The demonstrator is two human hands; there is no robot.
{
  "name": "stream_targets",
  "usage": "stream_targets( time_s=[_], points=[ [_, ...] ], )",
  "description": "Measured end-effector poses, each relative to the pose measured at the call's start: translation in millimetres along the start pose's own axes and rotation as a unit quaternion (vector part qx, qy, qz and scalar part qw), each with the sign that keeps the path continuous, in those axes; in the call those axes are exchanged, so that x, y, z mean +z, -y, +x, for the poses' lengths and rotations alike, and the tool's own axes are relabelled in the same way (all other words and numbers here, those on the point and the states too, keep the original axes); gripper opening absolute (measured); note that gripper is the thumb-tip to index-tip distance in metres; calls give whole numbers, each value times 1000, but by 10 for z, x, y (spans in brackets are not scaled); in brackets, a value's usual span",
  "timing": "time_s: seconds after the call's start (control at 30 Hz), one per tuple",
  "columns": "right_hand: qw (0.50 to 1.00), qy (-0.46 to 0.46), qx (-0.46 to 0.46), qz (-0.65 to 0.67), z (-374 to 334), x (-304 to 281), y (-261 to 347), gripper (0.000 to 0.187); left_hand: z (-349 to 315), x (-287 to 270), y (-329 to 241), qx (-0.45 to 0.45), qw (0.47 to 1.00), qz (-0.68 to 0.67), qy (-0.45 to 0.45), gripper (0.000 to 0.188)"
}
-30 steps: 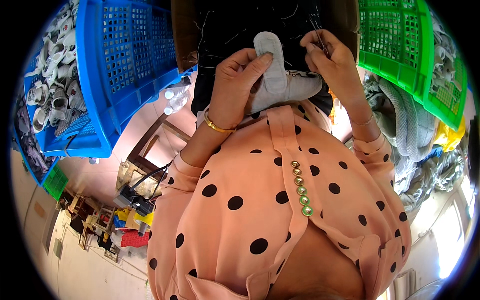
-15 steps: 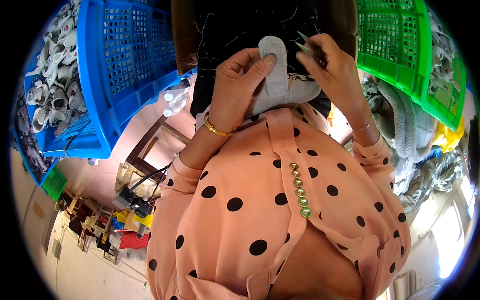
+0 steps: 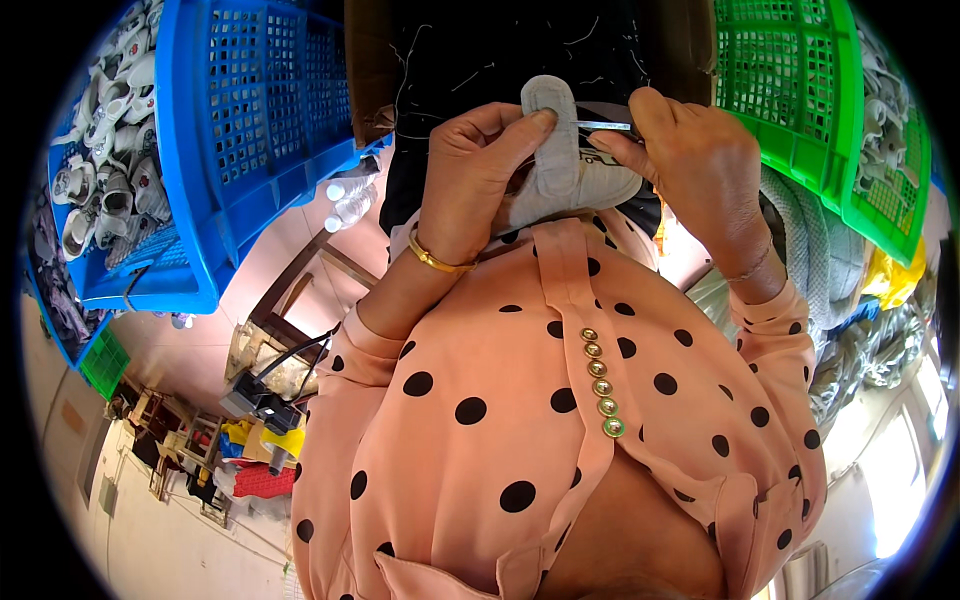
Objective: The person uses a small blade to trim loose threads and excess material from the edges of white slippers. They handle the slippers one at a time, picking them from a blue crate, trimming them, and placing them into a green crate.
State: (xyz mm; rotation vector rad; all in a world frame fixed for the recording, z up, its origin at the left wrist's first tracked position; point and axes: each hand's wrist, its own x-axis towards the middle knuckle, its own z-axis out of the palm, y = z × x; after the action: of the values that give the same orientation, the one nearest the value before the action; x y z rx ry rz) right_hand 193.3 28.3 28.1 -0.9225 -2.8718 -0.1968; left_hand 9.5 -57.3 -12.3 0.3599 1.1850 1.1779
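My left hand (image 3: 478, 160) pinches the rounded end of a wide white strap (image 3: 553, 150) with stitched edges. The strap belongs to a small white shoe (image 3: 595, 190), which lies against my front below it. Closed around small metal thread snips (image 3: 605, 126), my right hand (image 3: 695, 150) is to the right of the strap. The slim pointed blades lie together, with their tips at the strap's right edge. Most of the snips is hidden in my fingers. Whether a thread is caught between the blades is too small to tell.
A blue crate (image 3: 190, 230) at the left bears many small white shoes (image 3: 110, 190). To the right stands a green crate (image 3: 800, 150) with more shoes behind it. Black cloth (image 3: 490, 50) with loose threads lies beyond my hands. Plastic bottles (image 3: 350, 203) lie on the floor.
My right hand has turned and come lower, bringing the snips' tips to the strap's edge. The blades, apart before, are now together. My left hand keeps its hold, nearly still.
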Motion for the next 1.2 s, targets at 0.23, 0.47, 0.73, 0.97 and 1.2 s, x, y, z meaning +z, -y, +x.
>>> stream_targets(
  time_s=[0.23, 0.47, 0.73, 0.97, 1.2],
  points=[
    [1000, 10, 11, 12, 12, -47, 9, 44, 12, -25, 22, 4, 1000, 28, -7, 16],
    [999, 7, 30, 42, -8, 88, 42, 47, -6, 11, 17, -8, 1000, 21, -1, 18],
    [817, 52, 259, 513, -72, 229, -22, 39, 25, -56, 58, -23, 1000, 8, 1, 19],
    [996, 19, 12, 83, -61, 40, -91, 46, -9, 15, -16, -25, 999, 21, -3, 18],
    [997, 34, -6, 66, -18, -33, -83, 45, -39, 20, -19, -18, 999, 24, 11, 17]
  ],
)
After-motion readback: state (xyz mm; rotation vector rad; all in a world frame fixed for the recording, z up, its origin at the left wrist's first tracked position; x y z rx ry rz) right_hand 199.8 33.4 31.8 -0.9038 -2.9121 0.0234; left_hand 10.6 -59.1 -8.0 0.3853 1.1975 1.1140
